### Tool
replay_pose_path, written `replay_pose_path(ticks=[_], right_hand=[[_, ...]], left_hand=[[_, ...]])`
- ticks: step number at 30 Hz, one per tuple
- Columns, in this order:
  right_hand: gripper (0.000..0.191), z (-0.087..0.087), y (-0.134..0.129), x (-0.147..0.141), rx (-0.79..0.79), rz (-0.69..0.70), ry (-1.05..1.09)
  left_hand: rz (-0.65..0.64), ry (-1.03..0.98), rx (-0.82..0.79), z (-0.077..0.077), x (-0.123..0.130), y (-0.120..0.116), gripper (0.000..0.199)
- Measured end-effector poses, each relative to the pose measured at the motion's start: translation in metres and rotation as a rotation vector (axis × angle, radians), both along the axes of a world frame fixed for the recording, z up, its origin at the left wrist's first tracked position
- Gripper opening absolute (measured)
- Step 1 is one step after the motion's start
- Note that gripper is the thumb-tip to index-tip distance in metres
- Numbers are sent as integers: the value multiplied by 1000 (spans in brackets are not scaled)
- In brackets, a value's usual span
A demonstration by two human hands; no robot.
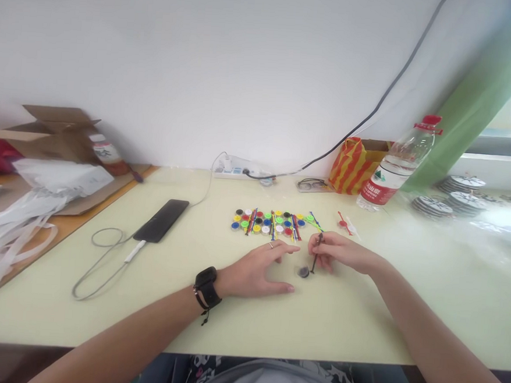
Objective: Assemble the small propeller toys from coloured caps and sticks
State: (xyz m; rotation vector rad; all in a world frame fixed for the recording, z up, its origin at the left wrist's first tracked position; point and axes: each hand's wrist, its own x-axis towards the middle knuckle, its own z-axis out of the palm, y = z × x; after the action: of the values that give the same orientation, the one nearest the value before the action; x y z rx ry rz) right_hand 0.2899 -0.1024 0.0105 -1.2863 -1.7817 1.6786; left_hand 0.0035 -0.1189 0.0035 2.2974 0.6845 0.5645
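Between the fingers of my right hand [332, 252] is a thin dark stick [315, 260] with a small knob at its top, held nearly upright. Just left of its lower end a small dark round piece [303, 272] rests on the table. My left hand [261, 269] hovers to the left of that piece, thumb and forefinger spread, holding nothing. Beyond both hands lie rows of small round pieces [265, 229] in several colours, with thin coloured sticks [273, 225] laid across them. A red stick with a round middle [345, 223] lies farther right, beside a white one.
A phone [161, 221] with its charging cable lies left. At the wall stand a power strip [234, 174], glasses [312, 184], a striped bag [349, 166] and a large water bottle [392, 172]. Stacked discs [432, 206] are at right; a cardboard box [62, 134] and white straps [16, 233] at far left.
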Motion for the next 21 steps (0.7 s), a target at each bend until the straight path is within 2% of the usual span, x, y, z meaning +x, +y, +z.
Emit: replay_pose_path(ticks=[4,6,8,10,14,18,21], right_hand=[[34,4,-4,-7,-94,137,218],[33,6,-5,-7,-95,132,276],[30,7,-5,-6,-57,79,288],[30,7,-5,-5,-20,29,272],[34,3,-3,-6,4,-24,242],[33,1,-3,-7,10,-35,290],[33,2,-3,-6,-26,-67,333]], left_hand=[[-18,2,-3,1,0,1,79],[-47,6,4,1,1,2,64],[-79,11,12,0,2,3,38],[-80,6,14,-1,2,4,25],[8,-11,-33,-2,3,5,23],[23,-46,-52,-4,3,5,19],[14,-72,-37,-4,3,5,30]])
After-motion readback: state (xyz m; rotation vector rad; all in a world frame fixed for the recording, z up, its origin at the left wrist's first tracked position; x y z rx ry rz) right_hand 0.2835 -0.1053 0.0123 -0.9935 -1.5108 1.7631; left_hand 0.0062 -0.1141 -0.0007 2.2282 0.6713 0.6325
